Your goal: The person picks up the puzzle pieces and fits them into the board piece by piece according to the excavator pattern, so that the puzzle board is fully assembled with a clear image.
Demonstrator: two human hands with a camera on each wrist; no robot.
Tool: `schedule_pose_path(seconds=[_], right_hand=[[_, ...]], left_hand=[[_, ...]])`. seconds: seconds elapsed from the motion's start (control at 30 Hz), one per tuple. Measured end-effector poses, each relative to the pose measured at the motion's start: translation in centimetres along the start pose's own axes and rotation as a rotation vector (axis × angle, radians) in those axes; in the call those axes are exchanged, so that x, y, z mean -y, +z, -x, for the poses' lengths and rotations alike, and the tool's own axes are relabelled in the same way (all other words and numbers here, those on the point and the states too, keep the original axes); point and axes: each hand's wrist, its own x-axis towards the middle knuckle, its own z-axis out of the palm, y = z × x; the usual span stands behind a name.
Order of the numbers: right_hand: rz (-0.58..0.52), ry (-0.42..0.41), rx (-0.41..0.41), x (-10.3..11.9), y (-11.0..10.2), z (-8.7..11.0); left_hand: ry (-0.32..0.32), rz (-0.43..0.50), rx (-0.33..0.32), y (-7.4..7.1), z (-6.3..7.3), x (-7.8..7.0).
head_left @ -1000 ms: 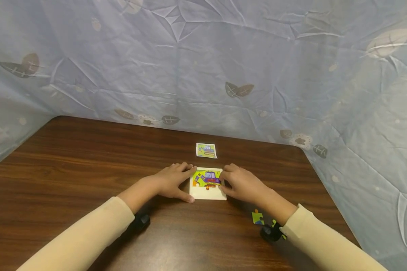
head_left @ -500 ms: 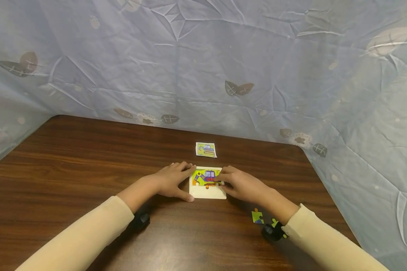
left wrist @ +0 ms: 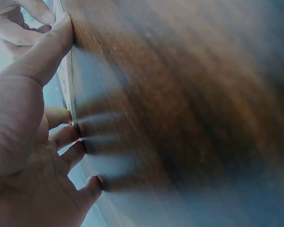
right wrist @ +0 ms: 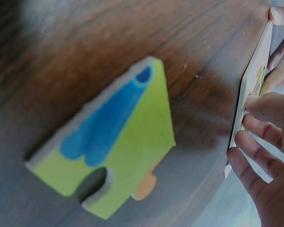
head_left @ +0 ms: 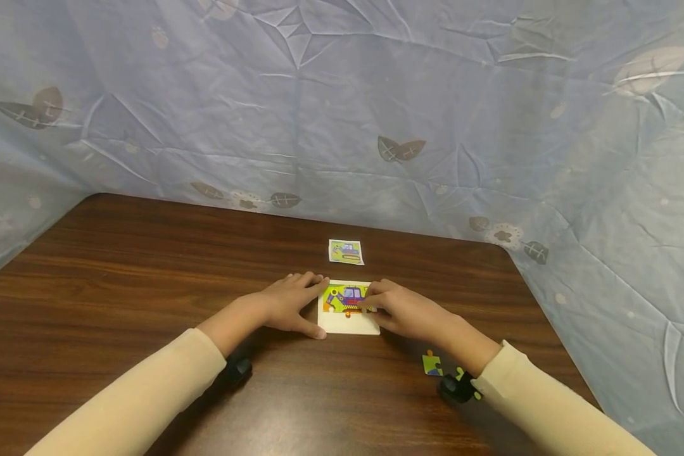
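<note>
A cream puzzle board (head_left: 350, 325) lies in front of me, its far part filled with joined pieces that show a purple digger (head_left: 351, 293) on green. The near strip is bare. My left hand (head_left: 291, 307) rests spread along the left edge, with the thumb at the near corner and the index finger at the far corner. From the right, my right hand (head_left: 405, 309) reaches over the board, fingertips touching the puzzle's lower right. In the right wrist view its fingers (right wrist: 255, 172) look slightly bent along the board's side, and its fingertips partly hide the pieces there.
Beyond the board lies a small picture card (head_left: 346, 251) of the same digger. A loose green and blue puzzle piece (head_left: 431, 365) lies near my right forearm, with other green bits (head_left: 460, 373) partly hidden by the wrist camera. A patterned curtain (head_left: 342, 114) surrounds the table.
My right hand's fingertips have shifted slightly left over the puzzle's lower right. My left hand has stayed at the board's left edge.
</note>
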Motion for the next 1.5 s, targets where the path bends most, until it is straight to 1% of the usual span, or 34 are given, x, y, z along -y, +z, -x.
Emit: schedule_pose_path(seconds=[0.27, 0.57, 0.67, 0.8, 0.97, 1.17, 1.33, 1.5], right_hand=[[-0.018, 0.008, -0.003, -0.2, 0.3, 0.1], [-0.053, -0.002, 0.003, -0.7, 0.4, 0.5], [-0.069, 0.015, 0.007, -1.0, 0.3, 1.0], [-0.087, 0.060, 0.006, -1.3, -0.1, 1.9], [-0.100, 0.116, 0.034, -1.8, -0.3, 3.7], [-0.163, 0.166, 0.034, -2.5, -0.2, 6.7], [-0.210, 0.173, 0.026, -2.9, -0.3, 8.9], [-0.242, 0.181, -0.004, -3.2, -0.3, 11.3]], left_hand=[[0.009, 0.005, 0.004, 0.0, 0.1, 0.1], [0.010, 0.014, 0.012, 0.0, 0.0, 0.0], [0.013, 0.009, 0.016, 0.0, 0.0, -0.1], [0.013, 0.000, 0.008, -0.1, -0.1, -0.2], [0.017, 0.001, -0.002, 0.0, -0.1, -0.2], [0.018, 0.014, -0.001, 0.1, -0.1, -0.2], [0.029, 0.016, -0.004, 0.1, 0.0, -0.2], [0.018, 0.005, 0.001, 0.1, -0.1, -0.2]])
